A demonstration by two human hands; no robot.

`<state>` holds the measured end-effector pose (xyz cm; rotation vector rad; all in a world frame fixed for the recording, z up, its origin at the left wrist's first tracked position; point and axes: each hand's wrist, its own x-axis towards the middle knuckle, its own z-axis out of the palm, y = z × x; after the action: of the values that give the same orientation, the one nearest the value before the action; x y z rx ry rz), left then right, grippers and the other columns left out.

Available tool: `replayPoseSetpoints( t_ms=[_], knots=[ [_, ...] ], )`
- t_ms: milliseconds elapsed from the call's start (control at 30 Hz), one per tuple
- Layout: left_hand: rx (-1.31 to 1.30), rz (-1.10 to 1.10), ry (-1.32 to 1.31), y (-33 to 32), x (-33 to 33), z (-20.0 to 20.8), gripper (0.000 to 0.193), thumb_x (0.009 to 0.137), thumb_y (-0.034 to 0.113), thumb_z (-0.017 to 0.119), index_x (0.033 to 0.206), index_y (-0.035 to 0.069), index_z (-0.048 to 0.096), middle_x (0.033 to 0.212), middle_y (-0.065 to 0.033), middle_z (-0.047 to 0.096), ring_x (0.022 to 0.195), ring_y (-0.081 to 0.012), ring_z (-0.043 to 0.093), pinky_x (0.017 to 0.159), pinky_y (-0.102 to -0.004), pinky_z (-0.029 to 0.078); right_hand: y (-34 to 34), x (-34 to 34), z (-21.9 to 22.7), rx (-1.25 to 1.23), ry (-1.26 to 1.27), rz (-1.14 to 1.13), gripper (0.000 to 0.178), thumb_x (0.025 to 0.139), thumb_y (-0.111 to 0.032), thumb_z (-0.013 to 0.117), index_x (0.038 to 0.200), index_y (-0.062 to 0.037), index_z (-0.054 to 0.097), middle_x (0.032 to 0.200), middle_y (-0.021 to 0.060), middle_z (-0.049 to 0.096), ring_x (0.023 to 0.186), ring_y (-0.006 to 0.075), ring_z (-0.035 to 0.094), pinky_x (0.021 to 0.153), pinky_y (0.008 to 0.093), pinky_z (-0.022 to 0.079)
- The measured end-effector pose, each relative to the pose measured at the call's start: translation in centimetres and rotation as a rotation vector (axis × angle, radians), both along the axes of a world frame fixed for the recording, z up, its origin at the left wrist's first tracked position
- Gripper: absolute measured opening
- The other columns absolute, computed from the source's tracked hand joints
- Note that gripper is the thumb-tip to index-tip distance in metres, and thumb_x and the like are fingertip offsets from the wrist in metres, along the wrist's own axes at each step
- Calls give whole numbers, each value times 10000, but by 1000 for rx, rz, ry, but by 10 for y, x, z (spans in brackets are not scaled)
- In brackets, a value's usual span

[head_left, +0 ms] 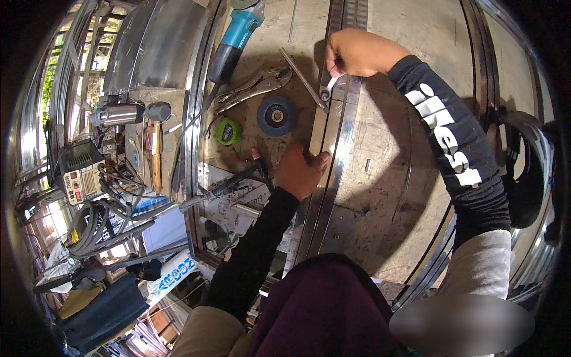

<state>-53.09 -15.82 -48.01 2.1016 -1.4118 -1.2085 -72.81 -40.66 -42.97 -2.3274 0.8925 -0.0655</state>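
Long metal bars (pixel 345 119) run front to back across the worktable. My left hand (pixel 297 171) is closed at the left edge of the bars, its thumb lying across a bar and its other fingers partly hidden. Farther away, my right hand (pixel 363 53) is closed on a short silvery tool with a rounded end (pixel 326 94), which touches the bars; its exact kind is unclear. A thin metal rod (pixel 303 78) lies slanted just left of this tool. A blue-grey grinding disc (pixel 276 116) rests flat beyond my left hand.
Left of the bars lie locking pliers (pixel 256 88), a green tape measure (pixel 227 131) and a teal angle grinder (pixel 238 41) with a cord. A welding machine (pixel 81 174), coiled cables (pixel 95 229) and a metal cylinder (pixel 122 114) are at the left. More metal rails (pixel 482 65) stand at the right.
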Motion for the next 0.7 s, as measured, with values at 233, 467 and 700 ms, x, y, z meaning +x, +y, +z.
replayPoseSetpoints(
  t_ms=[233, 467, 700],
  knots=[
    [-14, 1, -66, 6, 3, -16, 454, 872, 389, 858, 940, -5, 642, 867, -186, 714, 820, -405, 717, 753, -508, 549, -1, 2, 1, -29, -41, 34, 155, 752, -125, 802, 898, -86, 837, 848, 145, 783, 804, 340, 761, 727, 441, 571],
    [-93, -56, -169, 4, -4, 1, 433, 877, 389, 844, 968, 7, 663, 884, -184, 724, 836, -412, 720, 778, -508, 555, 31, -17, -10, 79, 45, -308, 195, 837, -206, 814, 988, -85, 842, 889, 136, 791, 835, 301, 761, 786, 406, 575],
    [7, -42, -142, -1, -4, 3, 471, 886, 404, 829, 1064, -3, 672, 971, -197, 737, 916, -415, 724, 839, -512, 554, 39, -31, -22, 140, -47, -342, 199, 840, -239, 769, 984, -133, 857, 898, 134, 798, 842, 341, 761, 797, 428, 589]
  ],
)
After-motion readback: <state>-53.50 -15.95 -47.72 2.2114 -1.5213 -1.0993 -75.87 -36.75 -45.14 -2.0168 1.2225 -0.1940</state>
